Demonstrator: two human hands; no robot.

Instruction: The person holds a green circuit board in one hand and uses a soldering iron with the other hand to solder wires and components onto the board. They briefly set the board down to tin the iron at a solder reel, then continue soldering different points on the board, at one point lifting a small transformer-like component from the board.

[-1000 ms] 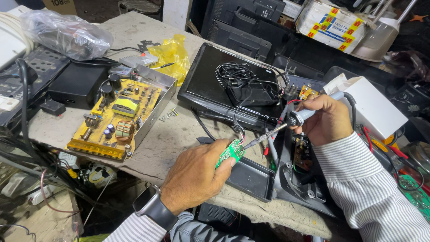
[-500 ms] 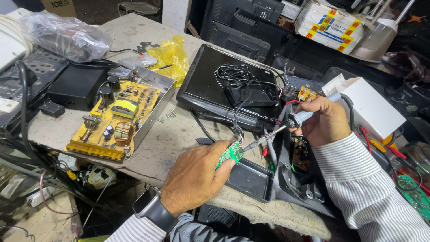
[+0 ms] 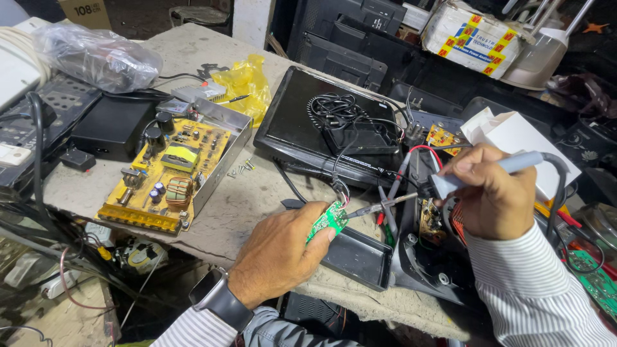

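One worn workbench (image 3: 257, 193), cluttered throughout; one black flat housing (image 3: 302, 122) at centre far, carrying one coiled black cable (image 3: 340, 115); one yellow power-supply board (image 3: 173, 170) in its metal tray at left, components upward; one right hand (image 3: 491, 199) closed around one soldering iron (image 3: 450, 183), tip angled left to meet the work; one left hand (image 3: 283, 247) pinching one small green circuit board (image 3: 331, 220) by its edge at centre near, tilted toward the tip, apparently steadying it.
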